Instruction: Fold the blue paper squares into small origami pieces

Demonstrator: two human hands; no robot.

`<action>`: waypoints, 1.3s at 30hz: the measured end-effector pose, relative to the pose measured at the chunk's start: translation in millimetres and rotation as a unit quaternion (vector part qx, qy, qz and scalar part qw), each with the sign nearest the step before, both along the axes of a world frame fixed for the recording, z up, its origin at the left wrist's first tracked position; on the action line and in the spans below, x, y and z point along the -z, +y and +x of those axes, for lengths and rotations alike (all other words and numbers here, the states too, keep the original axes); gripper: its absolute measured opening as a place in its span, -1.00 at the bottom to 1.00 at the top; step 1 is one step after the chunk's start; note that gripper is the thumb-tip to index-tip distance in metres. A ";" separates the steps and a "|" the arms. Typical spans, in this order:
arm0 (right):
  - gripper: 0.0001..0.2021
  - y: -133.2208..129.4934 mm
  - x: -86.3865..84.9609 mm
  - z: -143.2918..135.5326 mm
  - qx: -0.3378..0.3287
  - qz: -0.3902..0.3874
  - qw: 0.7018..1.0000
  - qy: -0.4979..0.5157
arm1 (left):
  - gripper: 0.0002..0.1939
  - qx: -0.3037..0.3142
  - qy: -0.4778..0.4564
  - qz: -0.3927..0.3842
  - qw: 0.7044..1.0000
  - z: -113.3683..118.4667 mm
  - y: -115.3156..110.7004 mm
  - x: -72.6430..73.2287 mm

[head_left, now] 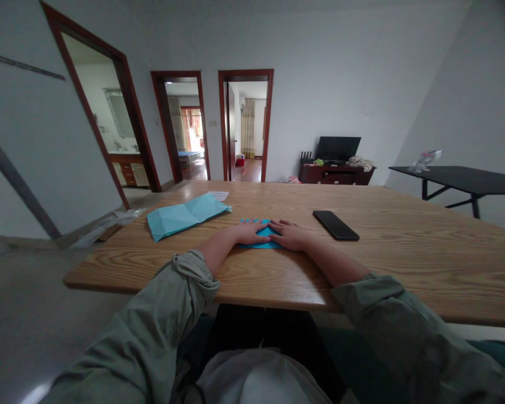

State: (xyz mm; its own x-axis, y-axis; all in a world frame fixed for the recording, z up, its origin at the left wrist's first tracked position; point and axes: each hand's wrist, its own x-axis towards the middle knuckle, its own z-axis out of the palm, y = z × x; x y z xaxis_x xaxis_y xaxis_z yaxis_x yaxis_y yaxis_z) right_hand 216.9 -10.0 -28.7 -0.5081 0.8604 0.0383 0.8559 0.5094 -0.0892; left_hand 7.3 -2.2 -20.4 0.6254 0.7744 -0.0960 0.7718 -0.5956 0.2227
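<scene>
A small folded piece of bright blue paper lies on the wooden table in front of me. My left hand rests flat on its left part, fingers stretched out toward the middle. From the other side my right hand presses on the right part, its fingers also extended. The fingertips of both hands come close together over the paper and cover much of it. To the left lies a larger sheet of light blue paper with crease lines, apart from both hands.
A black phone lies to the right of my right hand. A white slip shows behind the light blue sheet. Beyond the table stand a dark cabinet with a television and, at right, a black table.
</scene>
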 end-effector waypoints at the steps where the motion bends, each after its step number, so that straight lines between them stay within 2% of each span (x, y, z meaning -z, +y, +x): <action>1: -0.35 2.1 2.0 -2.7 0.000 -0.003 1.000 -0.002 | -0.14 0.000 -0.003 0.000 1.000 0.4 0.3 0.0; 6: -0.40 7.7 4.5 -9.0 0.000 -0.011 1.000 -0.007 | -0.09 -0.002 -0.031 0.010 0.999 -2.3 5.8 1.3; 8: -0.45 7.1 3.4 -8.0 -0.006 -0.009 1.000 -0.014 | -0.11 -0.049 -0.039 0.034 0.997 -7.6 10.9 2.4; 11: -0.47 8.0 1.9 -1.5 0.003 -0.013 1.000 0.000 | -0.13 -0.156 -0.042 0.072 0.984 -19.3 20.3 3.2; 13: -0.45 10.7 1.7 6.3 0.001 -0.017 0.999 0.027 | -0.15 -0.195 -0.046 0.081 0.976 -26.5 25.1 2.3; 15: -0.45 14.0 2.1 14.8 -0.010 -0.021 0.999 0.038 | -0.20 -0.202 -0.042 0.076 0.976 -30.8 26.9 0.4; 19: -0.44 17.7 4.7 23.9 0.037 -0.023 0.999 0.020 | -0.34 -0.189 -0.046 0.062 0.979 -31.7 23.6 -2.8; 24: -0.44 18.5 7.9 20.5 0.051 -0.003 0.999 0.019 | -0.36 -0.213 -0.163 0.039 0.962 -32.2 22.6 -0.6; 26: -0.44 17.9 7.6 19.7 0.048 0.000 0.999 0.021 | -0.42 -0.189 -0.227 0.031 0.955 -31.5 24.3 0.9; 29: -0.44 15.8 5.8 19.5 0.047 -0.002 0.999 0.028 | -0.57 -0.105 -0.268 0.018 0.957 -26.5 23.4 1.5; 36: -0.45 13.7 4.6 19.7 0.057 -0.009 0.998 0.029 | -0.69 -0.001 -0.169 0.086 0.982 -8.2 2.3 -4.9; 39: -0.45 15.1 5.6 20.1 0.054 -0.001 0.998 0.032 | -0.70 0.021 -0.143 0.100 0.984 -5.7 -1.2 -4.8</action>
